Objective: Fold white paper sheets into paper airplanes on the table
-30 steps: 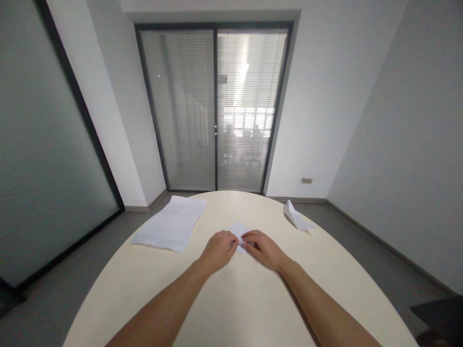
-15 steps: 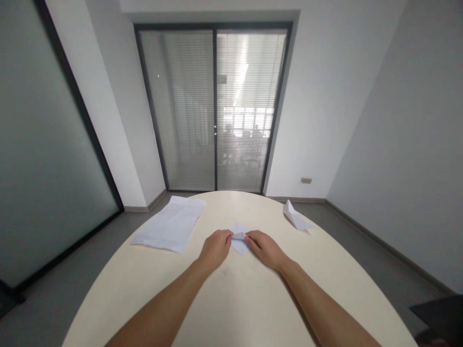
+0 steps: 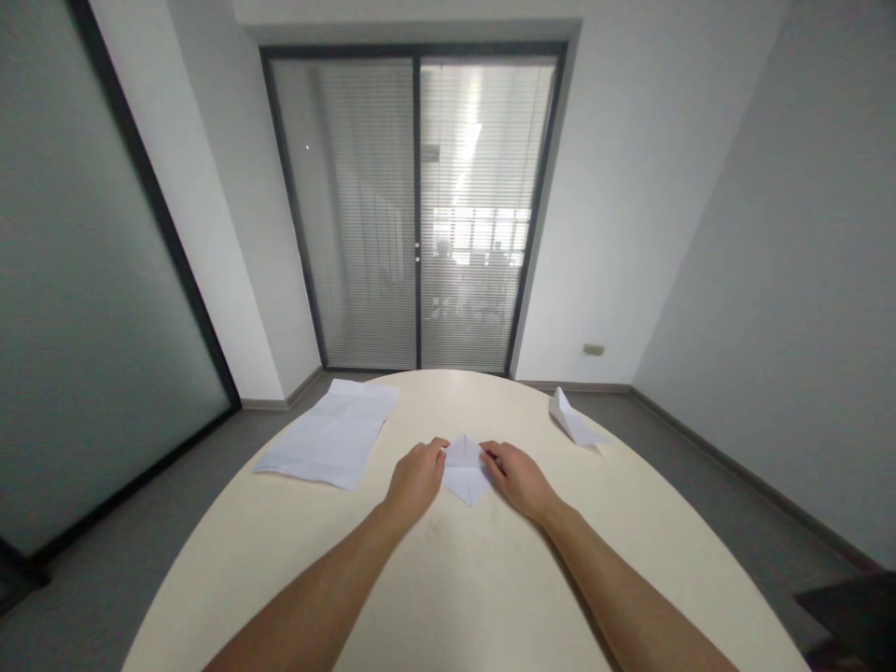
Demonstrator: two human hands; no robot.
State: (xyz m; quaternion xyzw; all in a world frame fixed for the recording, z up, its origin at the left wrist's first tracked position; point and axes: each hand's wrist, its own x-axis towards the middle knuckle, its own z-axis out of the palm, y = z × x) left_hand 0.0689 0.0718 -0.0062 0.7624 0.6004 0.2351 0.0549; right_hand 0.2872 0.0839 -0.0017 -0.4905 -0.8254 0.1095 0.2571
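Observation:
Between my two hands a small folded piece of white paper (image 3: 466, 474) rests on the table, diamond-shaped, with a corner pointing toward me and creases across its middle. My left hand (image 3: 415, 478) pinches its left edge between thumb and fingers. On the opposite side my right hand (image 3: 516, 478) grips the right edge, fingers curled. The fingertips of both hands are partly hidden by the hands themselves.
White sheets of paper (image 3: 329, 434) lie at the table's left side. A folded white paper piece (image 3: 575, 425) stands near the right edge of the round cream table (image 3: 434, 597). Beyond is a glass door (image 3: 416, 215) with blinds. A dark object (image 3: 850, 611) is at lower right.
The folded paper has opened out flatter, its raised middle fold now down and its near corner reaching closer to me. My hands have moved slightly apart.

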